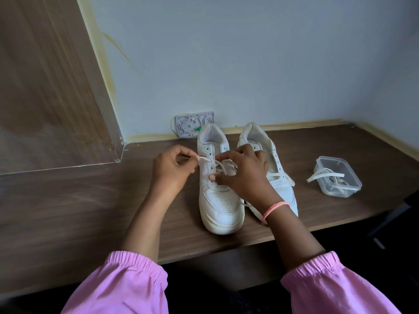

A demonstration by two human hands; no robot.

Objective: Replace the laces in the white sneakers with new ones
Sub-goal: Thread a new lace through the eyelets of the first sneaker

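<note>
1. Fingers of the left hand (170,167) are curled in, thumb & forefinger pinching the lace tip (200,157) just left of the left sneaker's (218,189) eyelet row.
2. Right hand (243,172) sits over the same shoe's tongue area; fingers bent & spread, thumb pressing near the lower eyelets, fingertips hooked into the crossed lace (223,167). Looks like a grip on the lace, though exactly which strand can't be made out.
3. Left sneaker: on the wooden table (90,200), toe pointing at the person, heel toward the wall. Lace runs thru the lower eyelets only; upper holes show bare.
4. Right sneaker (278,177): just beside the first, touching or nearly so — can't tell. Partly behind the right wrist. One loose lace strand lies across its mid section, end trailing off to the rt.
5. Clear plastic tub (337,182) stands well apart to the rt on the table, no lid on it. More laces (328,175) coiled inside, one flat end hanging out over the left rim onto the tabletop.
6. Pink band (275,208) on the right wrist; pink elastic-cuffed sleeves (127,286) on both arms.
7. At the back, against the wall, an open white junction box (192,124) w/ bits of green & yellow wiring, right behind the left sneaker's heel.
8. Wood-grain panel (45,87) rises at the left.
</note>
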